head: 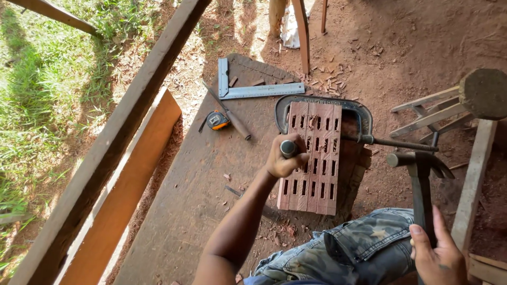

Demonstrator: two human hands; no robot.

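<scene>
A dark, worn wooden tabletop [195,195] is sitting outdoors on red dirt littered with wood chips, with grass lying off to the left. The left hand [285,158] is gripping a chisel [288,149] upright on slotted wooden pieces [316,158] clamped in a C-clamp [364,119], while the right hand [438,258] is wrapping around a hammer [420,184]. A steel square [253,88] and tape measure [217,120] are lying behind.

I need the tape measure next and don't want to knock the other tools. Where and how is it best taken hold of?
Take the orange and black tape measure by its two flat sides, coming from above and from its left. It lies flat on the workbench, and a chisel-like tool runs close along its right edge, so the left side is freer.
</scene>
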